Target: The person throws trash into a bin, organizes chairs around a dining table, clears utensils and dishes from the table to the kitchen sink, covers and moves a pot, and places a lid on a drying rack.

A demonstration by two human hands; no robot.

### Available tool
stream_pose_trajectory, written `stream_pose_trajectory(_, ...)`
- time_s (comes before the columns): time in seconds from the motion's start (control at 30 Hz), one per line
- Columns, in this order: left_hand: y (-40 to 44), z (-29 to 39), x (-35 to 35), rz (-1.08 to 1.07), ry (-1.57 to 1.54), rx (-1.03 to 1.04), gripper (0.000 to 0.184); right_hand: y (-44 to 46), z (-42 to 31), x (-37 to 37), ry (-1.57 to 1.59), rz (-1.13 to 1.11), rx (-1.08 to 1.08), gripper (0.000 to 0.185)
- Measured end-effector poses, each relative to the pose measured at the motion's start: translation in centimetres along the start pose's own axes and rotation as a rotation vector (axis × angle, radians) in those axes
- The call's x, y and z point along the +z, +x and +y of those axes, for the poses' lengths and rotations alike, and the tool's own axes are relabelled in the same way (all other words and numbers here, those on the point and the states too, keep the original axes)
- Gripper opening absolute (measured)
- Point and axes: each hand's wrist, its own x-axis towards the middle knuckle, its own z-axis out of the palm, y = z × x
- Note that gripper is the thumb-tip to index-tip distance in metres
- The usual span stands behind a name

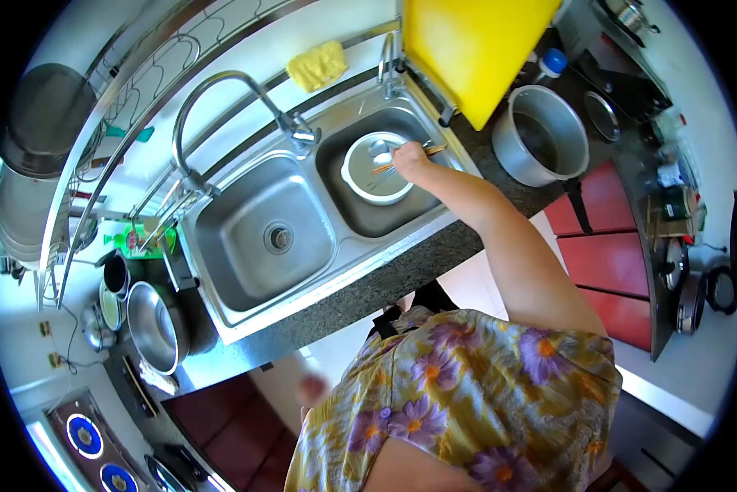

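Observation:
My right hand (410,161) is closed around a bundle of cutlery at the right rim of a white bowl (351,182). Metal spoons (379,151) show on the bowl side of my fingers. Orange-brown chopsticks (435,150) stick out on the other side. The bowl stands in the right basin (333,168) of a steel double sink. A blurred, skin-toned patch (312,387) beside the flowered top may be my left hand; its fingers cannot be made out.
The left basin (253,262) has a drain and a curved faucet (225,78) behind it. A yellow board (475,49) leans at the sink's right, near a large pot (569,135). A steel bowl (155,328) sits on the left counter, below a dish rack (110,156). A yellow cloth (317,66) hangs behind.

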Motion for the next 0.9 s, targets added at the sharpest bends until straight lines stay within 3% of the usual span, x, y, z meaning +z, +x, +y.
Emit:
stream_pose_trajectory(0.13,-2.5,0.1,2.2,0.131,-0.067,-0.059,0.035,0.8,0.2,1.2,-0.067,-0.026,-0.072,0.020)
stream_pose_trajectory(0.23,-2.4,-1.4,3.3,0.114,-0.064,-0.050,0.035,0.9,0.2,1.9,-0.159,-0.017,-0.140,0.018)
stream_pose_trajectory(0.3,-2.2,-3.1,4.0,-0.030,-0.440,-0.106,0.027,1.0,-0.2,1.9,-0.123,-0.051,-0.169,0.018)
stream_pose_trajectory(0.43,-3.0,-2.7,5.6,0.003,-0.390,-0.112,0.026,1.5,-1.5,2.5,-0.014,-0.047,-0.113,0.018)
stream_pose_trajectory(0.5,-2.9,-3.2,5.8,0.048,-0.416,-0.046,0.041,1.8,-2.1,2.6,0.069,-0.050,-0.053,0.017)
stream_pose_trajectory(0.63,-2.6,-5.0,5.6,0.105,-0.488,-0.108,0.042,2.0,-2.4,3.3,0.194,-0.003,-0.019,0.017)
stream_pose_trajectory(0.67,-2.6,-5.6,5.7,0.112,-0.126,0.054,0.041,1.9,-2.4,3.3,0.211,0.063,-0.019,0.017)
stream_pose_trajectory(0.73,-2.7,-6.1,5.8,0.116,0.236,0.218,0.041,2.1,-2.1,2.7,0.254,0.002,-0.062,0.016)
stream_pose_trajectory(0.8,-2.7,-6.1,5.9,0.120,-0.478,-0.057,0.040,2.0,-1.8,1.8,0.299,-0.058,-0.100,0.016)
stream_pose_trajectory(0.9,-2.6,-5.1,7.6,-0.009,-0.726,-0.026,0.040,0.7,-0.9,0.6,0.358,-0.066,-0.136,0.015)
